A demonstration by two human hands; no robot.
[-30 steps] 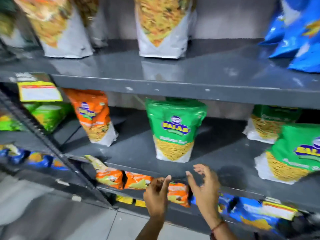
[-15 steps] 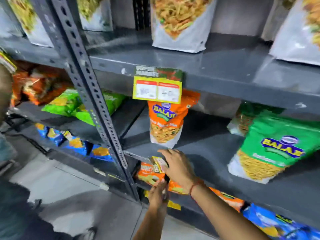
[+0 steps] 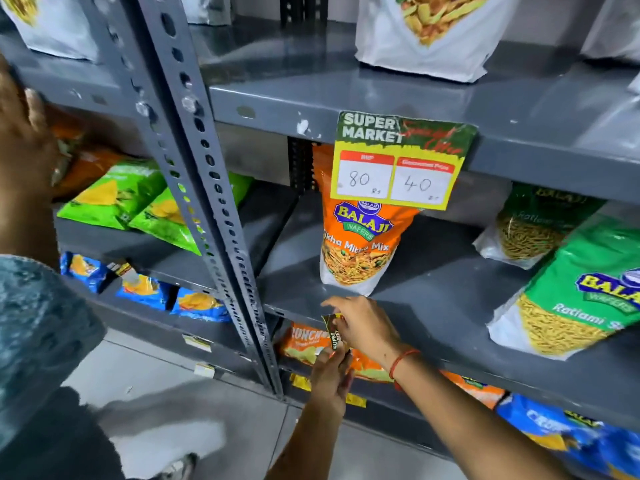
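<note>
The grey shelf [image 3: 433, 306] carries an upright orange Balaji pouch [image 3: 356, 244], partly covered by a yellow price card [image 3: 398, 161] marked 80 and 40. A green pouch [image 3: 588, 292] leans at 3 o'clock of it. At 6 o'clock of the orange pouch, by the shelf's front edge, the right hand [image 3: 367, 329] pinches the top of a small dark label [image 3: 334, 336], and the left hand [image 3: 329, 374] pinches its lower end from beneath.

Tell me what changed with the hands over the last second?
Both hands were empty farther right. They moved left along the shelf, and now the left hand and right hand pinch a small label at its edge, under the orange pack. That pack stayed standing.
</note>
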